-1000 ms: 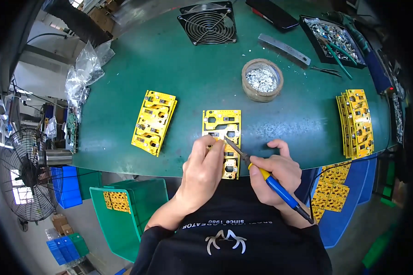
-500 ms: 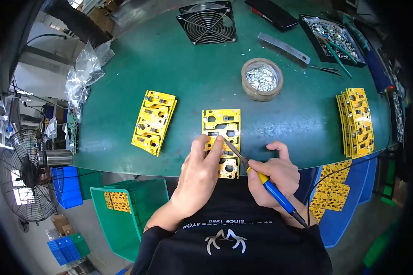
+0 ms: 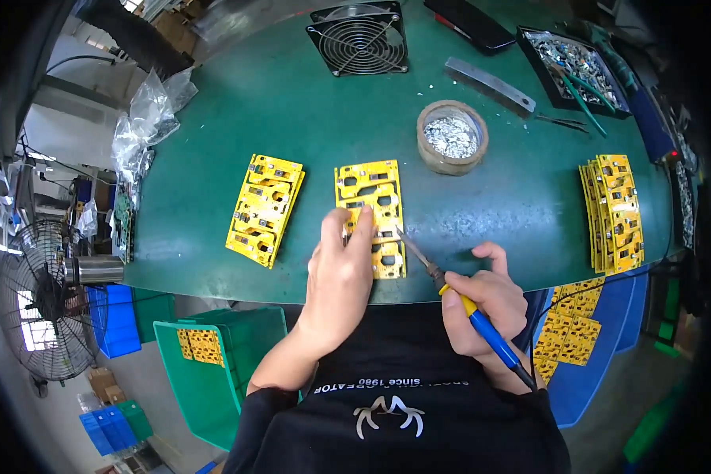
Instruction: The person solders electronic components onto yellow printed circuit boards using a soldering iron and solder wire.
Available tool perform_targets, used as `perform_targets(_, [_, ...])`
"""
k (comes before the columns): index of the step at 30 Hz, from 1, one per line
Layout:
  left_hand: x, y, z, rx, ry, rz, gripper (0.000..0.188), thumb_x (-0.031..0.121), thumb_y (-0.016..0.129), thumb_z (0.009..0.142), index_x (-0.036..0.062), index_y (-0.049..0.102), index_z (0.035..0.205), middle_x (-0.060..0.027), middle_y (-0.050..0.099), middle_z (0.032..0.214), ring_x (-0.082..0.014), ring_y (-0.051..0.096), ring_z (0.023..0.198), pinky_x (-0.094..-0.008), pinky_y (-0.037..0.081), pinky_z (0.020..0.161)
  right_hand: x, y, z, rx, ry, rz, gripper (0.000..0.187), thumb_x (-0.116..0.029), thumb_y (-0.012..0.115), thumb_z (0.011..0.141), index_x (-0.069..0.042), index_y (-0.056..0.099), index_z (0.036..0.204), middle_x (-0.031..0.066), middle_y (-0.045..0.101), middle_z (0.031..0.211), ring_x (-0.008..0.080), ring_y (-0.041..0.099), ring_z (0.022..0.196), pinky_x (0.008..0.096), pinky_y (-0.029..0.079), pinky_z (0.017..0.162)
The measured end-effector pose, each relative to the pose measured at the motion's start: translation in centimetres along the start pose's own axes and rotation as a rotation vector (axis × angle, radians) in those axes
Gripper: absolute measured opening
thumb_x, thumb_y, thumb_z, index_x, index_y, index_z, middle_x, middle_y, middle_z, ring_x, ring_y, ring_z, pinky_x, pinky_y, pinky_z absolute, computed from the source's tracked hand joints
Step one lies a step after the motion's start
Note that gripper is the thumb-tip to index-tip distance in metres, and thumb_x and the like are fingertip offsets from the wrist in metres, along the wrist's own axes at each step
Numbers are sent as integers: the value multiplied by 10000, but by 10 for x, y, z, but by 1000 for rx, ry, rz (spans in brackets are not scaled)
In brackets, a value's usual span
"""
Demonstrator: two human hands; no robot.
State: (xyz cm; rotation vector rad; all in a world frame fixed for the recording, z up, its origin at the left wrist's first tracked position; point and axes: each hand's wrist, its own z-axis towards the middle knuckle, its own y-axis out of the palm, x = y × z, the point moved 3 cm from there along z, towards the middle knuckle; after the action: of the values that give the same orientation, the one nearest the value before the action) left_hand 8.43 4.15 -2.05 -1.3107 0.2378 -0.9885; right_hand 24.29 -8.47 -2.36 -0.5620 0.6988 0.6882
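Note:
A yellow circuit board (image 3: 389, 189) with cut-out openings lies on the green table in front of me. My left hand (image 3: 336, 288) grips it from the left, index finger pressed on its face and the thumb side partly hidden. In my right hand (image 3: 494, 308) is a soldering iron (image 3: 491, 338) with a blue and yellow handle, held like a pen. Its metal tip reaches the board's right edge, just right of my left fingertips; whether it touches cannot be made out. My right index finger is raised off the handle.
Stacked yellow boards stand left (image 3: 265, 209) and right (image 3: 618, 213). Beyond are a round pot (image 3: 480, 150) of silvery bits, a black fan (image 3: 361, 43), a metal bar (image 3: 490, 85), tweezers and a parts tray (image 3: 557, 101) with pliers. Green (image 3: 227, 379) and blue (image 3: 596, 387) bins hold boards below the table edge.
The board has slid away from me and slightly left, my left hand moving with it. The iron and right hand have shifted a little right, the tip now farther from my left fingertip.

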Motion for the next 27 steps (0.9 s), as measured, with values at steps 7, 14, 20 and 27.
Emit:
perform_targets(7, [-5,-14,5,210,-97,-70,158,-31,703,954,-34,701,1111,-172,637,1104,-318,683,854,-403,560,693,-1,2,-3,-15,-17,47,176,16,760,728,13,764,904,67,699,665,183,604,485,501,548,902])
perform_targets(14, [4,-28,-33,123,-56,-115,163,-81,723,915,-32,698,1068,-154,671,1051,-328,705,858,-396,568,724,-3,6,-6,-41,-38,89,174,24,770,714,5,751,886,64,683,645,182,591,469,503,550,893])
perform_targets(20, [7,-18,-42,165,20,-67,207,-73,761,888,-23,716,1083,-143,676,1073,-305,717,829,-363,575,663,-6,14,-6,-61,-28,96,106,-1,728,767,24,735,870,90,686,642,187,594,468,528,538,911])
perform_targets(27, [9,-11,-45,227,75,-33,251,-88,783,857,-35,729,1096,-130,681,1099,-262,714,807,-336,576,650,-6,15,-4,-83,-21,67,113,3,735,752,24,747,862,83,668,614,188,587,460,525,545,909])
